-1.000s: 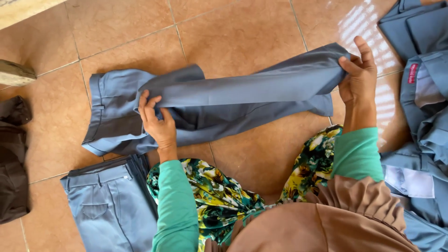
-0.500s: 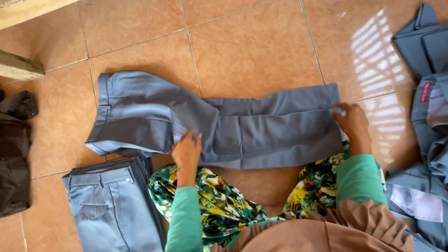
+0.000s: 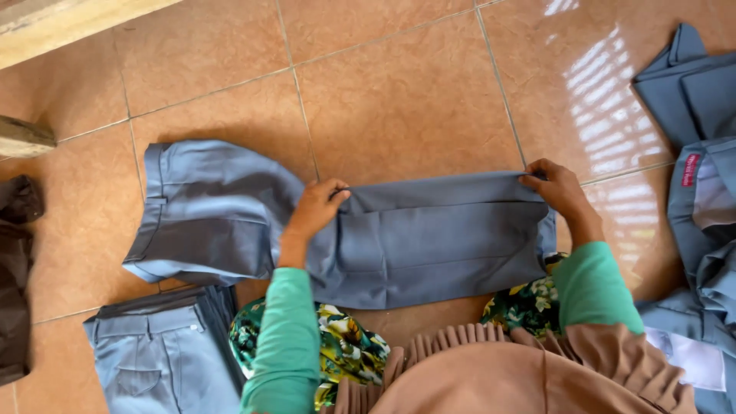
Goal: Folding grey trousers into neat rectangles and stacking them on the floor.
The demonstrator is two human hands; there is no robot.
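Note:
A pair of grey trousers (image 3: 429, 241) lies flat on the orange tile floor, waistband to the left, legs running right. My left hand (image 3: 316, 208) pinches the far edge of the trousers near the crotch. My right hand (image 3: 556, 188) grips the far corner of the leg ends at the right. Both arms wear green sleeves over a green floral skirt (image 3: 345, 349).
A folded stack of grey trousers (image 3: 165, 353) lies at the lower left. Dark brown cloth (image 3: 17, 284) sits at the left edge. A heap of grey garments (image 3: 701, 153) fills the right side. A wooden beam end (image 3: 23, 136) and a pale ledge (image 3: 69, 23) are at the upper left.
The trousers, lifted in the air a second ago, were laid flat on the tiles. Both hands then moved to the far edge and took hold of it.

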